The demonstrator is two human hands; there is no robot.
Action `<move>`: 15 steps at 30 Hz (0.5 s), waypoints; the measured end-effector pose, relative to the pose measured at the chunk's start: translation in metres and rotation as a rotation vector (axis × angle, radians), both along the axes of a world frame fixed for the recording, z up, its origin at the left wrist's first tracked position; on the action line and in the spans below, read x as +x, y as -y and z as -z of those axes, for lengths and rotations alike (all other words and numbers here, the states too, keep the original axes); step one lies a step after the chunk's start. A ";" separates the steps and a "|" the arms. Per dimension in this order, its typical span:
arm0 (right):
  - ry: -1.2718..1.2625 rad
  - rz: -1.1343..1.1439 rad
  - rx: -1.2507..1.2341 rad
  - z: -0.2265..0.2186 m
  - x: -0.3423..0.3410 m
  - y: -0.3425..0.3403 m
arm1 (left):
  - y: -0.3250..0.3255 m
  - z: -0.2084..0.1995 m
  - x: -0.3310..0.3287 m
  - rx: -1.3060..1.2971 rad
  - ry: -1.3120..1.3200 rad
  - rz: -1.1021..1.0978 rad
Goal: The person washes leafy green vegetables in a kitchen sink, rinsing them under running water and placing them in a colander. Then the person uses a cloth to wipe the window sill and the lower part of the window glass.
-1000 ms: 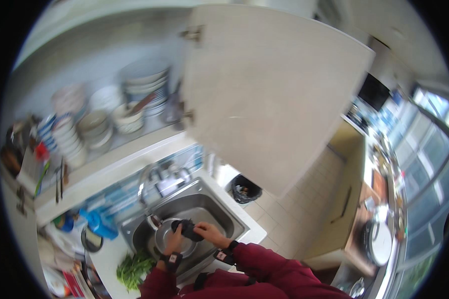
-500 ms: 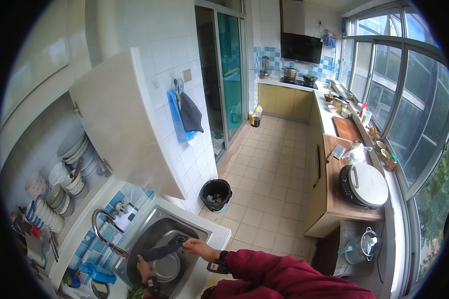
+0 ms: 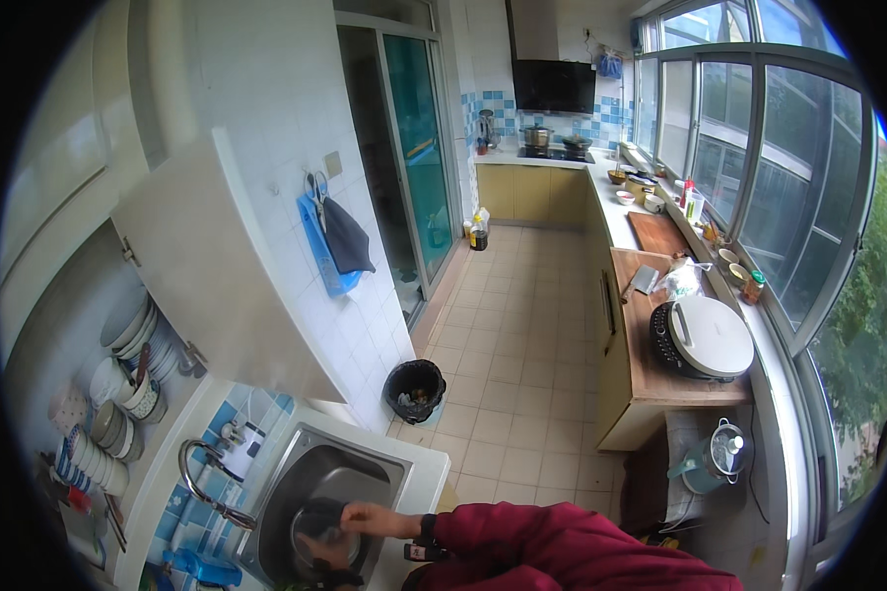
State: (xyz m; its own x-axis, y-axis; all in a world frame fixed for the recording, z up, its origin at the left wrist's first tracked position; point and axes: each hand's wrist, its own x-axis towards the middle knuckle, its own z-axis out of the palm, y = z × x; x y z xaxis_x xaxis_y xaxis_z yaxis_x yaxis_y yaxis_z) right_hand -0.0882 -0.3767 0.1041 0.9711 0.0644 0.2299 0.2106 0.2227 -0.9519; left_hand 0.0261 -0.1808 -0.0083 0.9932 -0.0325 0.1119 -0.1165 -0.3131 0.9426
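Over the steel sink (image 3: 382,473), both my hands are close together. My right hand (image 3: 370,519) is closed with its fingertips pinching a dark grey cloth (image 3: 317,514), which looks bunched up. Just below and to the left of it, my left hand (image 3: 330,552) is against the cloth, its fingers smeared by motion. Under the hands a round metal basin sits in the sink, mostly covered by them. The curved faucet (image 3: 207,483) stands at the sink's left edge.
An open cabinet door (image 3: 217,276) hangs over the sink's far left, beside shelves of stacked bowls (image 3: 113,428). A black-lined trash bin (image 3: 415,390) stands on the floor. To the right are a counter with a white-lidded electric pan (image 3: 708,337) and a cleaver (image 3: 644,280).
The cloth, stretched between both hands before, is now bunched lower over the basin. My hands have come together, the right moving left and down. The view has shifted slightly.
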 end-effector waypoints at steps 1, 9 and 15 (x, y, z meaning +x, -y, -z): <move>0.029 0.052 -0.135 0.004 0.003 -0.007 | 0.003 0.001 -0.001 -0.393 -0.109 0.120; -0.020 -0.172 -0.379 0.023 0.013 -0.024 | -0.003 -0.049 0.038 -0.841 -0.389 0.216; -0.266 0.089 -0.276 0.038 0.017 0.002 | -0.010 -0.056 0.071 -0.535 -0.381 0.056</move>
